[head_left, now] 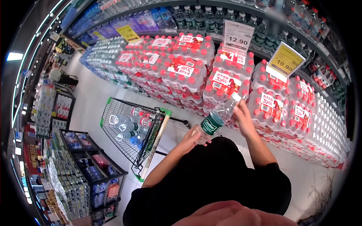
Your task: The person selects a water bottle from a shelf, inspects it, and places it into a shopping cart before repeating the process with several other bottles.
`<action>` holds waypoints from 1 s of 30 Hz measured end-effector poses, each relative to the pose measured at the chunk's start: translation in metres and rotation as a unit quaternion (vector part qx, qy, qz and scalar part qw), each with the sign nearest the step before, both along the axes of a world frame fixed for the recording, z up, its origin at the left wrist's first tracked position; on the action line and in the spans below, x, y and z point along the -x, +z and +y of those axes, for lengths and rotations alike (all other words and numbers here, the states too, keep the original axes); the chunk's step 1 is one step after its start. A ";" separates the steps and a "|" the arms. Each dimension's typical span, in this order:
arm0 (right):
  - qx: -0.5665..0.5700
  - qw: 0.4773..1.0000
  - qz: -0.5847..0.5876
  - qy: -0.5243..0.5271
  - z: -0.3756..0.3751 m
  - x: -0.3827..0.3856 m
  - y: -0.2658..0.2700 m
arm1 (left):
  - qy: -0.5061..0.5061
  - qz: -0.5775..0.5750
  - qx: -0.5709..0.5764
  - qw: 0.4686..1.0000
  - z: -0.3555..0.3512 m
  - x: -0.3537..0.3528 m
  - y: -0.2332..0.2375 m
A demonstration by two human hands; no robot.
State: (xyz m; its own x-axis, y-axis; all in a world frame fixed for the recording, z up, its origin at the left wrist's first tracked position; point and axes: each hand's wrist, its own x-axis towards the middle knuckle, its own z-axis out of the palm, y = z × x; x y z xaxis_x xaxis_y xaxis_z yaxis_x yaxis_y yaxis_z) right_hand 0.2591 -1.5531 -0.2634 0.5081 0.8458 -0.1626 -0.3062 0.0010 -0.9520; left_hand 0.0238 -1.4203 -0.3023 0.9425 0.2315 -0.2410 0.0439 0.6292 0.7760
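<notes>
A clear water bottle (213, 121) with a green label and white cap is held tilted in front of my body, its cap pointing up and to the right. My left hand (191, 138) closes round its base. Near the neck, my right hand (242, 117) grips the upper part, its fingers partly hidden behind the bottle. To the left stands a shopping cart (166, 130) with a wire basket and green corners. Inside it lie several bottles (124, 126), some with red caps and one with a blue cap.
Stacked packs of red-capped bottles (181, 69) line the floor ahead, with price signs (238, 37) above. Shelves of green-labelled bottles (200, 17) rise behind. A black display rack (92, 169) stands at lower left. Pale floor tiles (88, 100) run along the aisle.
</notes>
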 end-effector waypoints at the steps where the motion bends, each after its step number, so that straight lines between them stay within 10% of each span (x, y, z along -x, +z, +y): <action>1: -0.029 0.999 0.026 0.004 0.007 0.017 -0.009 | 0.006 0.000 0.007 1.000 0.000 0.009 -0.003; 5: -0.064 0.966 0.250 0.022 0.026 0.088 -0.012 | 0.021 0.008 -0.005 1.000 -0.004 0.037 -0.009; 10: -0.092 0.960 0.262 -0.042 0.024 0.114 -0.017 | 0.123 0.070 -0.262 0.955 0.006 0.069 -0.059; 12: -0.089 0.966 0.238 -0.048 0.023 0.119 -0.025 | 0.162 0.132 -0.418 0.884 0.023 0.082 -0.039; 16: -0.091 0.980 0.150 -0.094 0.010 0.110 -0.041 | 0.247 0.320 -0.741 0.536 0.060 0.138 -0.061; 17: -0.081 0.979 0.157 -0.099 0.006 0.109 -0.037 | 0.222 0.380 -0.732 0.521 0.062 0.153 -0.081; 30: -0.064 0.990 0.086 -0.088 -0.055 0.087 -0.042 | 0.178 0.539 -0.584 0.580 0.080 0.174 -0.136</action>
